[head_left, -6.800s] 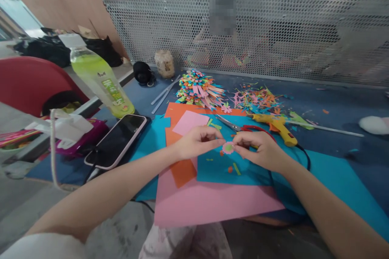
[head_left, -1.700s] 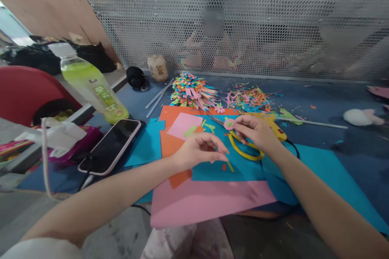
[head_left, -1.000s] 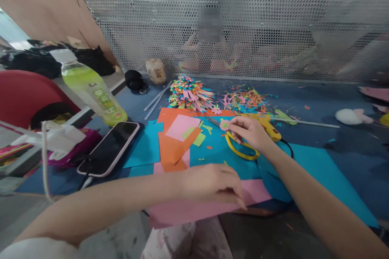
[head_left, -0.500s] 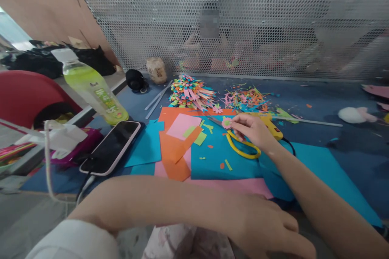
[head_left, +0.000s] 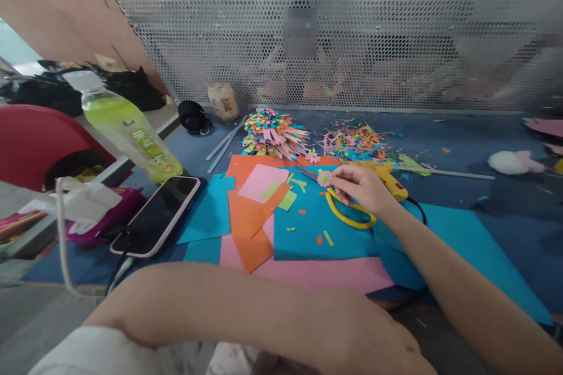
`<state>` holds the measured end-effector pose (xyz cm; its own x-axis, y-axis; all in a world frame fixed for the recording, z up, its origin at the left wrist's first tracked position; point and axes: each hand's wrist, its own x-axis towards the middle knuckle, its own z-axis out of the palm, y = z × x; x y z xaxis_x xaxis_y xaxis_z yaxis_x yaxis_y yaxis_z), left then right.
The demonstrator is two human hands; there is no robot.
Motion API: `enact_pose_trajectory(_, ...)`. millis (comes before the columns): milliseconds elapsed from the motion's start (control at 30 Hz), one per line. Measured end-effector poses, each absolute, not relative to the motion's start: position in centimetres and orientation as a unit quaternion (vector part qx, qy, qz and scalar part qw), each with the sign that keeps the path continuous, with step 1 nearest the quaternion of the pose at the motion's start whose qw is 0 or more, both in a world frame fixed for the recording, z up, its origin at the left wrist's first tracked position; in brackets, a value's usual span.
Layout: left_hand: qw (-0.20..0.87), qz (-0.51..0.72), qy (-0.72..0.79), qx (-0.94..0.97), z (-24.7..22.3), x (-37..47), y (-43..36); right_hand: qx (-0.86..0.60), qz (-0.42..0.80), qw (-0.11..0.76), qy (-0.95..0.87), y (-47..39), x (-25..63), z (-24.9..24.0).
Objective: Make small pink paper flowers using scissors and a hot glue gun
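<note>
My R hand (head_left: 352, 185) pinches 1 pink flower (head_left: 324, 179) btwn thumb & fingertips over the blue paper (head_left: 303, 246), roughly round, green centre facing up twd me; 1 pr scissors (head_left: 350, 220) lies by it, long axis diag., blades pointing far-left. My L hand (head_left: 373, 334) is low by my lap (head_left: 231, 358), fingers mostly hidden, can't tell if spread or closed. Also 1 other flower (head_left: 312, 156), 1 glue gun (head_left: 391, 183), 1 phone (head_left: 157, 217), 1 bottle (head_left: 132, 132).

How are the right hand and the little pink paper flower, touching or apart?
Touching. In the head view, the right hand pinches the edge of the pink paper flower at its fingertips, with no gap showing between them.
</note>
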<state>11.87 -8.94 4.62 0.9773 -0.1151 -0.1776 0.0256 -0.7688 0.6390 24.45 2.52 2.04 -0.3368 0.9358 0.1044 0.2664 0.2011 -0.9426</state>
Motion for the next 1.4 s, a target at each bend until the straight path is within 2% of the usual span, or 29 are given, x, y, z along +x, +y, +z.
enact_pose_trajectory(133, 0.158, 0.068, 0.092, 0.981, 5.3, 8.9, -9.4, -0.444, 0.452, 0.37, -0.68, 2.4, 24.4, 2.3)
enact_pose_trajectory(233, 0.027, 0.019, 0.233, 0.972, 7.3, 5.3, -7.5, -0.445, 0.451, 0.372, -0.679, 2.3, 24.4, 2.2)
enact_pose_trajectory(300, -0.009, -0.04, 0.342, 0.939, 9.0, 2.9, -5.5, -0.444, 0.45, 0.372, -0.679, 2.4, 24.4, 2.1)
enact_pose_trajectory(467, 0.005, -0.099, 0.515, 0.851, 10.1, -0.6, -2.6, -0.44, 0.454, 0.373, -0.679, 2.4, 24.3, 2.1)
enact_pose_trajectory(667, -0.005, -0.128, 0.498, 0.858, 8.1, -0.2, -3.1, -0.443, 0.46, 0.371, -0.674, 2.1, 24.0, 2.6)
enact_pose_trajectory(1067, -0.056, -0.202, 0.461, 0.862, 7.6, 1.4, -3.0, -0.439, 0.453, 0.388, -0.671, 2.0, 24.1, 2.8)
enact_pose_trajectory(1133, -0.05, -0.172, 0.466, 0.866, 7.6, 0.8, -2.7, -0.439, 0.45, 0.391, -0.673, 2.0, 24.2, 2.8)
enact_pose_trajectory(1233, -0.019, -0.031, 0.475, 0.879, 7.7, 0.1, -2.9, -0.439, 0.445, 0.394, -0.673, 2.1, 24.3, 2.7)
enact_pose_trajectory(1300, 0.088, 0.088, 0.425, 0.897, 7.7, 0.5, -4.1, -0.439, 0.444, 0.395, -0.674, 2.1, 24.3, 2.7)
enact_pose_trajectory(1367, 0.205, 0.173, 0.282, 0.921, 7.5, 1.8, -5.9, -0.438, 0.445, 0.395, -0.674, 2.0, 24.3, 2.8)
enact_pose_trajectory(1400, 0.244, 0.175, 0.201, 0.932, 7.4, 2.7, -6.8, -0.437, 0.445, 0.394, -0.675, 2.0, 24.3, 2.8)
